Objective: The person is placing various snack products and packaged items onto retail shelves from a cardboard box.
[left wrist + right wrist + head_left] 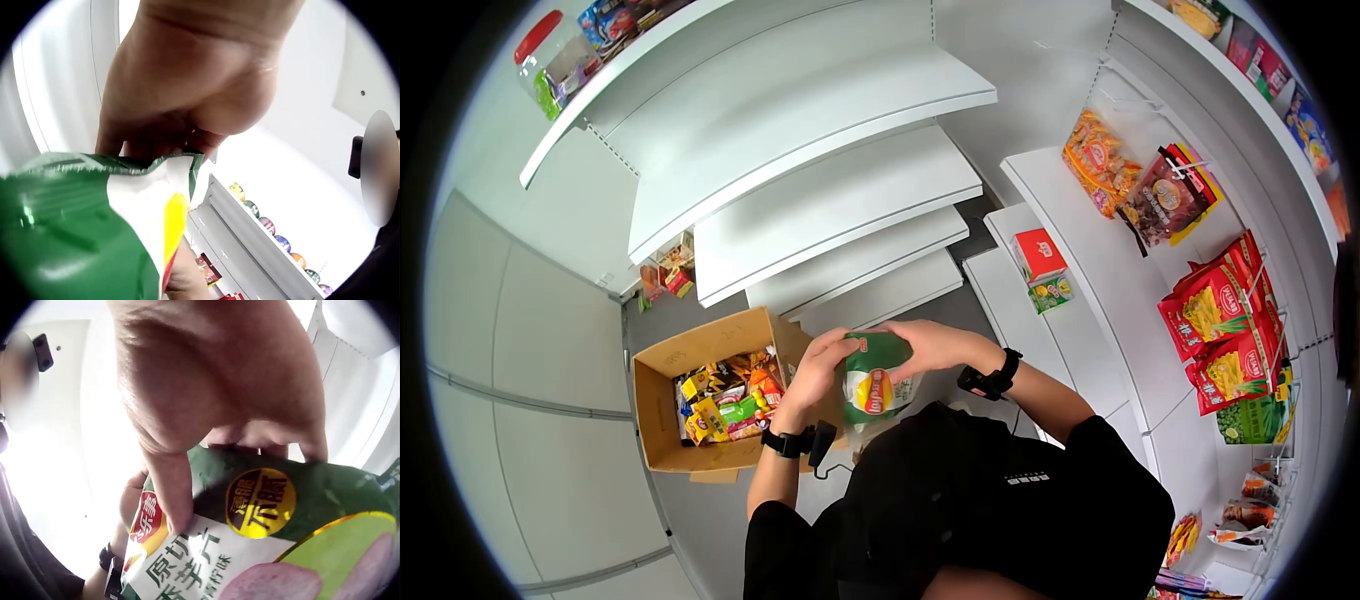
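Observation:
A green and white chip bag [878, 372] with a round yellow and red logo is held up in front of the person's chest, between both hands. My left hand [820, 366] grips one end; in the left wrist view its fingers [112, 134] bend over the bag's crimped edge [94, 164]. Opposite it, my right hand [937, 346] holds the other side. The right wrist view shows that hand's thumb [172, 494] pressed on the printed front, with the other fingers reaching over the top edge, their tips partly hidden.
An open cardboard box [740, 330] full of snack packets [730, 400] stands beside the left forearm. White shelves [830, 200] rise ahead. On the right shelving hang red snack bags [1225, 310], near a small red box [1038, 254]. A clear jar [550, 60] sits on the upper left shelf.

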The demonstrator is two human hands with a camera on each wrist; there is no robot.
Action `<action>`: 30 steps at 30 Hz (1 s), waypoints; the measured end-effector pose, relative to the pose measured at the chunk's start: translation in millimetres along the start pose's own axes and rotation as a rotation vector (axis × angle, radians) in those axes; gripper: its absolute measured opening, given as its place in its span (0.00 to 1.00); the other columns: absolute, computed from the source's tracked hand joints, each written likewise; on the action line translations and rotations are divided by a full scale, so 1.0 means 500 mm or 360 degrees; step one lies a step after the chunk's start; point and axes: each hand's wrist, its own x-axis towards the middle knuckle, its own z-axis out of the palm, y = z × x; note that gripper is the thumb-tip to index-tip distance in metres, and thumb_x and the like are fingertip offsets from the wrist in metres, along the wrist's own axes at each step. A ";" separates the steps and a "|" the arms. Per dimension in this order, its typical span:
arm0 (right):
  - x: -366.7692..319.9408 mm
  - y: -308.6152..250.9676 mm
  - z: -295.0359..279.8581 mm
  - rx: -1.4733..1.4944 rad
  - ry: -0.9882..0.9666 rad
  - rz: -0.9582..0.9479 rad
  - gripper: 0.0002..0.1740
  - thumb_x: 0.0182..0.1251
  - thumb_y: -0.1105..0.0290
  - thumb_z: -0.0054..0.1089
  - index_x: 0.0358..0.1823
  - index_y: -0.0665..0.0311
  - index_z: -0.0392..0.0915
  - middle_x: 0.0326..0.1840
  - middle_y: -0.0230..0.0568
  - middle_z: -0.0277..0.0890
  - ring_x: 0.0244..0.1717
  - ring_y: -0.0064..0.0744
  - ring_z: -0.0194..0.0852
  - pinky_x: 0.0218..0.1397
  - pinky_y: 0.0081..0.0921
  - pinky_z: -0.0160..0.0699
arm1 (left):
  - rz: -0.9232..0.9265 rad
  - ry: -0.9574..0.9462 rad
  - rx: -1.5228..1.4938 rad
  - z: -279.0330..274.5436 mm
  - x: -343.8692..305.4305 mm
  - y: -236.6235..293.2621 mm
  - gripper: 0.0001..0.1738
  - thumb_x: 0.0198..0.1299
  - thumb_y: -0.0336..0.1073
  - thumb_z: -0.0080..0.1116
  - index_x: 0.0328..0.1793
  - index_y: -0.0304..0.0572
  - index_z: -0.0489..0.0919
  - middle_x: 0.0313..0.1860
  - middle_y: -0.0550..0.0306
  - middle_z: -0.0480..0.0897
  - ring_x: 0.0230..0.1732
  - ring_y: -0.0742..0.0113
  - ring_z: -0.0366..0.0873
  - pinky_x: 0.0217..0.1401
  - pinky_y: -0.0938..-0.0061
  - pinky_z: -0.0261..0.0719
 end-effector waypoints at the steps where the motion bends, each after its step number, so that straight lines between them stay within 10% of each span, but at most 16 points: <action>1: -0.012 0.015 -0.008 -0.0121 0.0121 0.0007 0.28 0.53 0.63 0.71 0.54 0.68 0.73 0.42 0.41 0.80 0.44 0.31 0.79 0.47 0.25 0.74 | 0.0000 -0.0002 -0.0009 0.020 0.011 0.005 0.11 0.66 0.34 0.48 0.41 0.34 0.78 0.37 0.63 0.79 0.42 0.78 0.71 0.48 0.81 0.67; 5: -0.053 0.045 -0.057 0.0288 0.0404 0.0003 0.08 0.62 0.72 0.62 0.38 0.68 0.76 0.29 0.27 0.74 0.33 0.12 0.66 0.37 0.16 0.67 | 0.0156 -0.0034 0.0074 0.031 0.056 -0.008 0.10 0.68 0.35 0.49 0.42 0.34 0.76 0.45 0.58 0.79 0.51 0.75 0.72 0.57 0.77 0.67; 11: -0.063 0.044 -0.132 0.0521 0.0844 -0.0129 0.05 0.63 0.75 0.59 0.38 0.69 0.76 0.31 0.31 0.77 0.33 0.16 0.71 0.38 0.18 0.71 | 0.0453 0.0039 0.0327 0.056 0.070 0.004 0.33 0.60 0.40 0.63 0.68 0.37 0.65 0.60 0.49 0.74 0.60 0.63 0.70 0.67 0.69 0.64; 16: -0.022 0.020 -0.193 0.0281 0.1117 -0.0121 0.07 0.62 0.72 0.61 0.36 0.70 0.77 0.29 0.33 0.78 0.31 0.17 0.73 0.36 0.20 0.73 | 0.0485 0.0289 0.0732 0.033 0.145 0.057 0.33 0.54 0.39 0.68 0.64 0.34 0.68 0.54 0.49 0.77 0.55 0.63 0.75 0.56 0.71 0.74; 30: 0.156 0.013 -0.309 0.0755 0.1308 -0.0086 0.07 0.65 0.74 0.59 0.39 0.71 0.77 0.35 0.35 0.80 0.37 0.18 0.75 0.43 0.17 0.72 | 0.0675 0.0100 -0.0261 -0.100 0.344 0.084 0.52 0.47 0.36 0.74 0.74 0.42 0.51 0.67 0.50 0.66 0.68 0.58 0.64 0.67 0.62 0.66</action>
